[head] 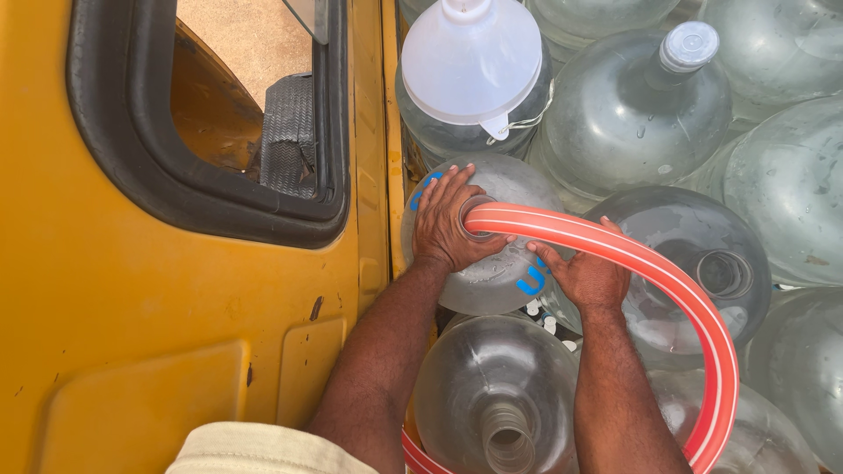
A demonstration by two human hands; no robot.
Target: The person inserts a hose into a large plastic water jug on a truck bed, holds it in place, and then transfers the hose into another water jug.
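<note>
A red hose with white stripes [667, 272] curves from the lower right up to the mouth of a large clear water bottle [500, 281] with blue markings. My left hand [450, 224] grips the bottle's neck where the hose end enters. My right hand [587, 272] holds the hose a little further back, resting on the bottle's shoulder. Both forearms reach up from the bottom of the view.
A yellow vehicle door [176, 290] with an open window fills the left side. Several large clear bottles crowd the right; one carries a white funnel [470, 57], one has a grey cap [688, 46], and others [496, 395] stand uncapped.
</note>
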